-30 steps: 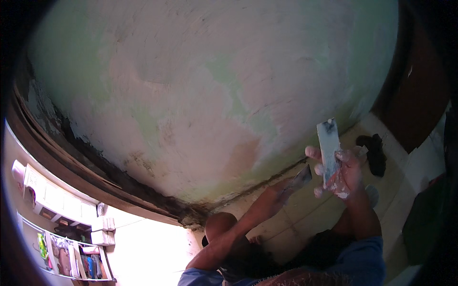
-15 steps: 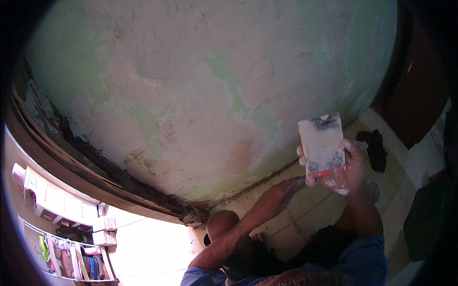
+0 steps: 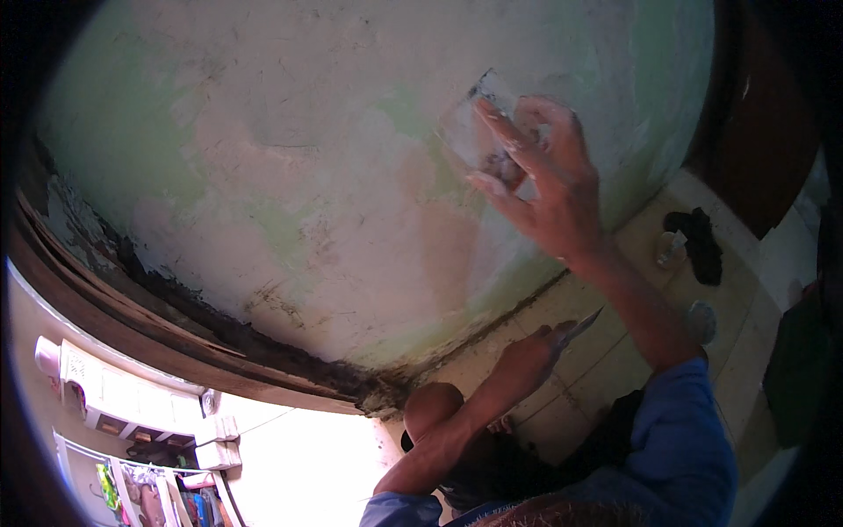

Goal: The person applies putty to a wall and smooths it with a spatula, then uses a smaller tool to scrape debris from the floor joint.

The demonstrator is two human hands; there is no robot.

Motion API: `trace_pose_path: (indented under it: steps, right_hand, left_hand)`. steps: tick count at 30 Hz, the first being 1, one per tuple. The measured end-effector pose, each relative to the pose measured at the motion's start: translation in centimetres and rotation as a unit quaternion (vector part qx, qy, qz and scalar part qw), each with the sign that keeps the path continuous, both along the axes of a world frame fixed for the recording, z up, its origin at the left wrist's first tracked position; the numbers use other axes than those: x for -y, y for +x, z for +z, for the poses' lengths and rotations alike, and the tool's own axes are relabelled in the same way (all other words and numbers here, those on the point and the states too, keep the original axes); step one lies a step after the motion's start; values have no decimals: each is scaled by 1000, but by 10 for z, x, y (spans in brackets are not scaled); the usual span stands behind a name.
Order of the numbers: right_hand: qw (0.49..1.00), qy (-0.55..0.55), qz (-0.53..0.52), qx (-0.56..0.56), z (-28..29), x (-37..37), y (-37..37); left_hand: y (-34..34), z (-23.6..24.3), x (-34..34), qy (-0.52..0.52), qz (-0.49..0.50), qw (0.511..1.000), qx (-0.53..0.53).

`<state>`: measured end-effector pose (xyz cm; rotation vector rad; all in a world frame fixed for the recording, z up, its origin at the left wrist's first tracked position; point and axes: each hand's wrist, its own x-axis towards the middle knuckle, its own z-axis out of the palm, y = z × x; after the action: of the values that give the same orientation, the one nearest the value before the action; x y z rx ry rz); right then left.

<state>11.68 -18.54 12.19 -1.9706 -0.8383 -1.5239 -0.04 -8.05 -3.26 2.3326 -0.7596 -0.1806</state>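
Observation:
My right hand [image 3: 558, 189], smeared with white paste, grips a flat rectangular filling blade [image 3: 465, 123] held against the patchy pale pink and green wall [image 3: 299, 105]. Its fingers lie across the back of the blade. Lower down, over the tiled floor, my left hand [image 3: 531, 356] holds a putty knife [image 3: 577, 327] by its end, the metal tip pointing up to the right. The knife is clear of the wall.
Cracked wooden trim [image 3: 132, 290] runs along the left beside a bright doorway [image 3: 299, 457] and a rack with hanging items [image 3: 158, 492]. At right are a dark cloth [image 3: 702, 255], a small container [image 3: 669, 250], a brown panel [image 3: 755, 158] and a green object [image 3: 795, 378].
My right hand has raised the blade from low at the right up and leftward onto the wall. My left hand stays low with the knife, shifted slightly right.

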Motion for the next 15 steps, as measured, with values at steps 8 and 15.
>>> trace_pose_path:
  steps: [8,15]
  right_hand:
    - [981,185,-39,-48,1,-78,-3]
    - [970,211,-78,-93,2,-99,-7]
  left_hand:
    - [-3,-12,-13,13,5,999,35]
    - [-5,-42,-28,-83,47,994,61]
